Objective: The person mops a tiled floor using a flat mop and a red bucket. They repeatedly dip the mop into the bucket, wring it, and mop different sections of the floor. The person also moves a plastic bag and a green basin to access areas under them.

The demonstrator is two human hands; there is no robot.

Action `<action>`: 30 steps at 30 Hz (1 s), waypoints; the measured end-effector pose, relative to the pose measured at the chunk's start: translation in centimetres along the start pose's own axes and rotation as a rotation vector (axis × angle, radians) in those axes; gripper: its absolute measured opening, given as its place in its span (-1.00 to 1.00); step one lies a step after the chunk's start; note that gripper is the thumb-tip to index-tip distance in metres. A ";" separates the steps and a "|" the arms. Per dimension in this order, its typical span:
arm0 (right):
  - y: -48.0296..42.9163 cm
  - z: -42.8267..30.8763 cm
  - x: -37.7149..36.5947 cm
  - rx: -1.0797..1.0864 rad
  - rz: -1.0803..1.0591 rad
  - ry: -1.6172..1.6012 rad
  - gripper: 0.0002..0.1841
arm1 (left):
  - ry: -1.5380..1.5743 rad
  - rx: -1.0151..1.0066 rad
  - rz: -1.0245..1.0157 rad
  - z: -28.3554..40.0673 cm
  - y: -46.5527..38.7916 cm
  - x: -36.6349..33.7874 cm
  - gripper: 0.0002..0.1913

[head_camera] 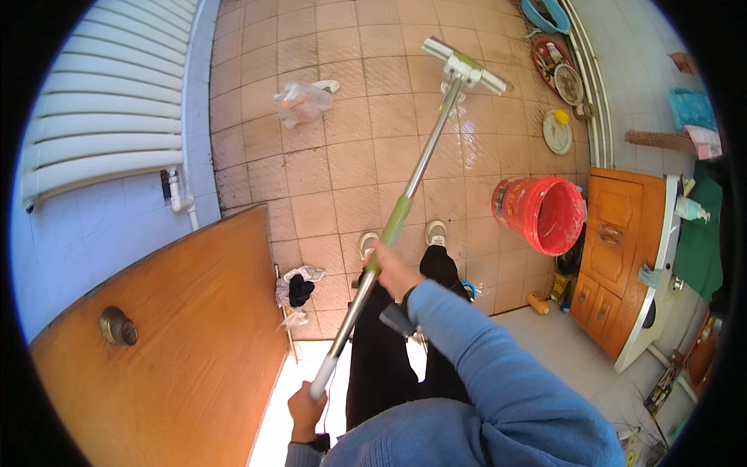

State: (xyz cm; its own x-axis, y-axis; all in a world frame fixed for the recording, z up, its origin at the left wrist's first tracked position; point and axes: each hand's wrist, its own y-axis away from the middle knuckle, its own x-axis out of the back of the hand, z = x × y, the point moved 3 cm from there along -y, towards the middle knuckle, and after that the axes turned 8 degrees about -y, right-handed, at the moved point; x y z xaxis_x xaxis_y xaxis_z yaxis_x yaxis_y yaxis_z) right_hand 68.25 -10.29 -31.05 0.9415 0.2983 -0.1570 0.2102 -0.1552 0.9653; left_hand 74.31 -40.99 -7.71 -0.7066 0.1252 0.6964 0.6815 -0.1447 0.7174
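A squeeze mop with a metal pole (pixel 429 154) stretches away from me across the tiled floor. My right hand (pixel 397 269) wraps around the pole by its green sleeve (pixel 398 219). Lower down, my left hand (pixel 307 407) grips the white end of the handle (pixel 323 378). At the far end is the white and green mop head (pixel 464 67), turned at a slant. Whether its sponge presses on the floor cannot be told from here. Wet-looking glare marks the tiles just right of the pole. My shoes stand on either side of the pole.
A red bucket (pixel 540 213) stands right, beside a wooden cabinet (pixel 613 245). Left are an open wooden door (pixel 175 338) and a white radiator (pixel 111 99). A plastic bag (pixel 302 104) and crumpled cloths (pixel 299 290) lie on the floor. Basins (pixel 545 14) and a plate (pixel 556 135) line the right wall.
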 end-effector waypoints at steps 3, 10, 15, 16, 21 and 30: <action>4.5 9.4 -1.6 -0.218 -0.040 0.002 -0.84 | -0.088 0.176 -0.009 -8.0 7.3 0.6 -0.71; 14.0 20.6 1.0 -0.571 -0.051 0.156 -0.79 | -0.185 0.333 -0.290 -13.0 22.7 0.2 -0.63; 10.3 18.0 0.4 -0.455 -0.172 0.303 -0.80 | -0.233 0.388 -0.286 -11.2 18.1 0.1 -0.65; 8.5 16.6 -0.3 -0.442 -0.169 0.283 -0.79 | -0.210 0.370 -0.306 -10.4 15.8 0.3 -0.65; -2.5 3.4 -4.9 -0.171 0.022 0.291 -0.63 | -0.106 0.147 -0.122 -1.1 0.4 3.0 -0.68; -8.8 -13.0 -4.5 -0.011 -0.053 0.162 -0.69 | 0.081 -0.073 0.002 10.5 -9.7 4.4 -0.70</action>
State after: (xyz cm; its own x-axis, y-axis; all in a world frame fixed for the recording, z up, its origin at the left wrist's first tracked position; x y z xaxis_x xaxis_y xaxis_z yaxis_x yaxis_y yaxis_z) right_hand 58.78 1.98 -36.15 0.8742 0.4536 -0.1732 0.2550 -0.1255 0.9588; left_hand 66.62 -28.72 -11.39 -0.7204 0.0452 0.6920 0.6693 -0.2161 0.7109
